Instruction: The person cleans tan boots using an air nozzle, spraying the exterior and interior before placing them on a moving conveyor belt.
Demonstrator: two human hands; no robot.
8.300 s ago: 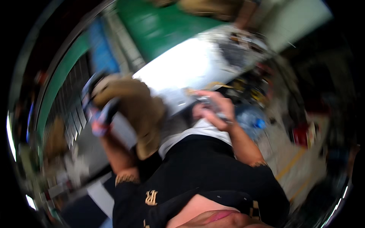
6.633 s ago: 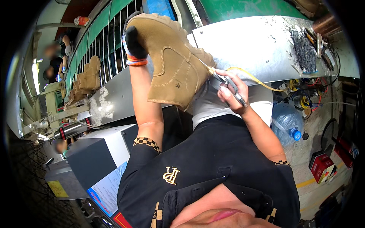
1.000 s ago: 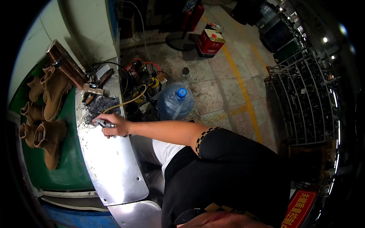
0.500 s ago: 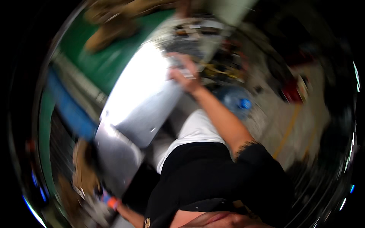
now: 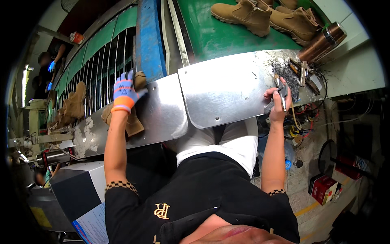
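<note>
My left hand (image 5: 124,90), in a purple-and-orange glove, is closed around a tan boot (image 5: 134,124) at the left part of the steel worktop (image 5: 160,101). The boot's toe shows past the fingers and its shaft points back toward me; the glove hides its middle. Bare, my right hand (image 5: 279,99) grips a slim dark-and-metal hand tool (image 5: 282,91) above the worktop's right end. A thin yellowish hose (image 5: 295,116) hangs just below that hand; whether it joins the tool I cannot tell. Beside the tool lies a heap of dark shavings (image 5: 285,77).
Several tan boots (image 5: 245,16) stand on the green belt (image 5: 203,36) ahead. More boots (image 5: 75,99) line the barred rack (image 5: 107,61) at left. A copper flask (image 5: 323,42) and loose tools (image 5: 304,75) sit at far right. A co-worker's blue-gloved hand (image 5: 51,66) shows far left.
The view has swung round and sharpened from a heavy blur. My left hand has come up onto the worktop's left part with the boot. My right hand stays at the right end.
</note>
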